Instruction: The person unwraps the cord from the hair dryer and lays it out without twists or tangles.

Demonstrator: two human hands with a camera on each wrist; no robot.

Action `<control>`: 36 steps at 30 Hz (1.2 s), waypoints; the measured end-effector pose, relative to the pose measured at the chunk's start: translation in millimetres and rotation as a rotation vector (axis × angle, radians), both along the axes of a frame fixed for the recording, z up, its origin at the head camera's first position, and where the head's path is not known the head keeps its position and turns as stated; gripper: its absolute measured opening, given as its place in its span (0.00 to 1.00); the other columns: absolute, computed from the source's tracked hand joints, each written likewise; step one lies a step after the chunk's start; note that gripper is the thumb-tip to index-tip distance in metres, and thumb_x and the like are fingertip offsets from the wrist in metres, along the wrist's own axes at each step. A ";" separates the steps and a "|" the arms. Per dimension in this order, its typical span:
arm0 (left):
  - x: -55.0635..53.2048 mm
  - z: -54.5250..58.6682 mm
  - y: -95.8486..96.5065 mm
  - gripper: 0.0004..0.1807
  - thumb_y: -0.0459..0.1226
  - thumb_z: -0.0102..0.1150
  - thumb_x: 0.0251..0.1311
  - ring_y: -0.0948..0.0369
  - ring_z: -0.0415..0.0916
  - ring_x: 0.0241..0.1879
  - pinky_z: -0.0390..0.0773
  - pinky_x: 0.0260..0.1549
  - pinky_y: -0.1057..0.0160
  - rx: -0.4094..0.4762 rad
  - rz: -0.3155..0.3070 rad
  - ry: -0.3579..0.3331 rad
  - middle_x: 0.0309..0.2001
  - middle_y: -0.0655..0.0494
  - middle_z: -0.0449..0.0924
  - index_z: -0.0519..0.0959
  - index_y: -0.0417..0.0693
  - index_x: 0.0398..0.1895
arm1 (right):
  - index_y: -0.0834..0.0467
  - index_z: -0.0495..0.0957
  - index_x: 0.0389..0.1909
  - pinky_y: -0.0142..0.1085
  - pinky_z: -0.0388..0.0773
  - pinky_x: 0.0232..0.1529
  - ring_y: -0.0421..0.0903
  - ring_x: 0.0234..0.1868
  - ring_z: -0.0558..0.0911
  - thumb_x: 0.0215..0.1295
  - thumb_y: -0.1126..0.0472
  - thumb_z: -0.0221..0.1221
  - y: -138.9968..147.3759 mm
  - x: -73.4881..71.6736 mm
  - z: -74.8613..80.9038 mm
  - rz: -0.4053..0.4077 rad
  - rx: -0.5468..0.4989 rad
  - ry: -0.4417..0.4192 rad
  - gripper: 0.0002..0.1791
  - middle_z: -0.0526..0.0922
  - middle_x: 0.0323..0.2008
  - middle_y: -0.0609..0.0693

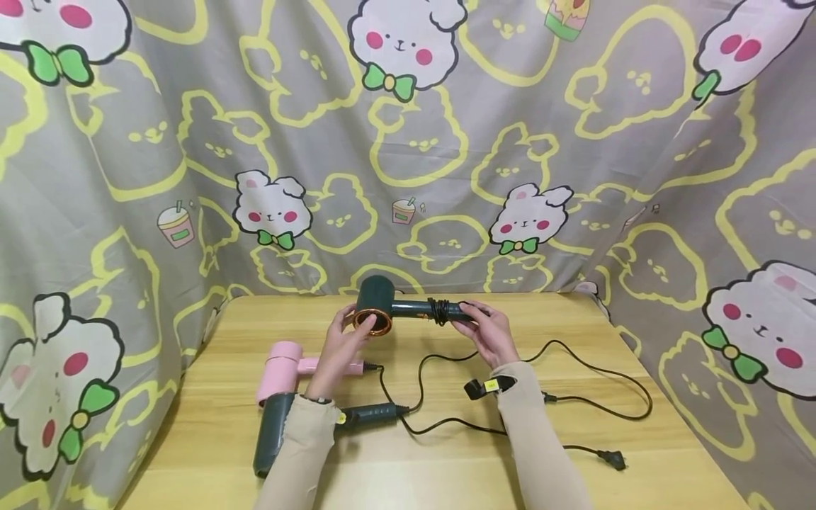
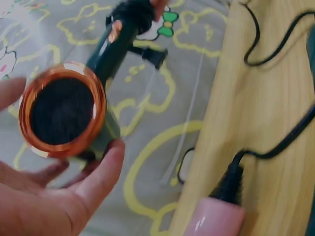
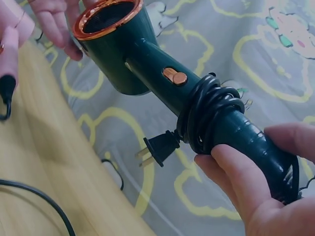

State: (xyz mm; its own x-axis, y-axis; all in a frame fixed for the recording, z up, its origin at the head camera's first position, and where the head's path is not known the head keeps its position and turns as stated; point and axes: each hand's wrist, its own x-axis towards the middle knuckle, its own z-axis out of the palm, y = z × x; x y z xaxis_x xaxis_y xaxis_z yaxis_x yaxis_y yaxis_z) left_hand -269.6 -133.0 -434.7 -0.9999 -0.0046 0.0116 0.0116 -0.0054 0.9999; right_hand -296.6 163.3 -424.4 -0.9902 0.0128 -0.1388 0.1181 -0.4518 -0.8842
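A dark green hair dryer with a copper-coloured rim is held up over the back of the table, its handle pointing right. My left hand holds the barrel end, thumb at the rim and fingers around the side. The right hand grips the lower handle between thumb and fingers. Its black cord is wound round the handle, and a two-pin plug sticks out from the coil. A copper switch shows on the handle.
A pink hair dryer and a larger dark hair dryer lie at left, partly behind my left arm. Black cords loop across the right side to a plug. Patterned curtains enclose the wooden table.
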 end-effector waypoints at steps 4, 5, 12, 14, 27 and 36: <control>5.4 0.7 -6.9 0.51 0.48 0.67 0.67 0.42 0.75 0.65 0.81 0.54 0.55 -0.121 -0.057 0.078 0.78 0.41 0.56 0.46 0.60 0.85 | 0.71 0.62 0.71 0.35 0.84 0.53 0.45 0.44 0.90 0.75 0.68 0.57 -1.3 6.7 -0.4 -0.022 -0.006 0.028 0.28 0.66 0.68 0.66; 7.0 1.1 -8.2 0.54 0.48 0.69 0.66 0.42 0.75 0.66 0.81 0.54 0.54 -0.139 -0.074 0.096 0.79 0.42 0.54 0.43 0.63 0.85 | 0.71 0.62 0.71 0.35 0.84 0.53 0.45 0.44 0.90 0.75 0.68 0.58 -1.6 8.6 -1.0 -0.025 -0.002 0.031 0.28 0.65 0.68 0.67; 10.3 2.6 -16.0 0.62 0.57 0.75 0.55 0.36 0.65 0.74 0.73 0.65 0.37 -0.457 -0.104 0.242 0.83 0.46 0.46 0.39 0.77 0.83 | 0.70 0.66 0.67 0.35 0.86 0.49 0.44 0.38 0.91 0.75 0.69 0.57 -1.8 15.8 -6.9 -0.036 0.019 0.036 0.24 0.68 0.66 0.67; 9.6 3.7 -19.3 0.64 0.61 0.75 0.53 0.36 0.59 0.77 0.68 0.67 0.33 -0.544 -0.102 0.275 0.85 0.48 0.43 0.38 0.77 0.83 | 0.71 0.66 0.66 0.35 0.86 0.48 0.44 0.37 0.91 0.74 0.69 0.58 -3.5 16.1 -7.5 -0.039 0.020 0.047 0.23 0.69 0.64 0.67; 4.5 19.8 -35.1 0.64 0.65 0.77 0.46 0.36 0.75 0.64 0.81 0.51 0.40 -0.798 -0.184 0.335 0.85 0.52 0.40 0.44 0.80 0.83 | 0.72 0.66 0.66 0.37 0.86 0.49 0.46 0.40 0.91 0.72 0.70 0.58 -16.7 27.0 -5.9 0.021 0.049 0.059 0.24 0.69 0.64 0.67; 3.4 19.6 -43.1 0.60 0.65 0.78 0.43 0.38 0.77 0.62 0.82 0.50 0.42 -0.829 -0.183 0.380 0.85 0.53 0.41 0.53 0.84 0.80 | 0.70 0.69 0.60 0.39 0.86 0.51 0.49 0.42 0.91 0.72 0.71 0.58 -20.5 25.3 -4.1 0.076 0.045 0.051 0.19 0.68 0.65 0.68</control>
State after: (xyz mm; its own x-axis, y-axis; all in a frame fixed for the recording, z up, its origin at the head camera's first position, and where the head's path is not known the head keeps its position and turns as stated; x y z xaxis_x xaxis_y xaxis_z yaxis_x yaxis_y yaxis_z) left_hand -266.3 -176.1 -415.1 -0.9127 0.3092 0.2670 0.4085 0.6748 0.6146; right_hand -271.3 142.8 -428.6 -0.9944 -0.0576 -0.0890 0.1047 -0.4033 -0.9091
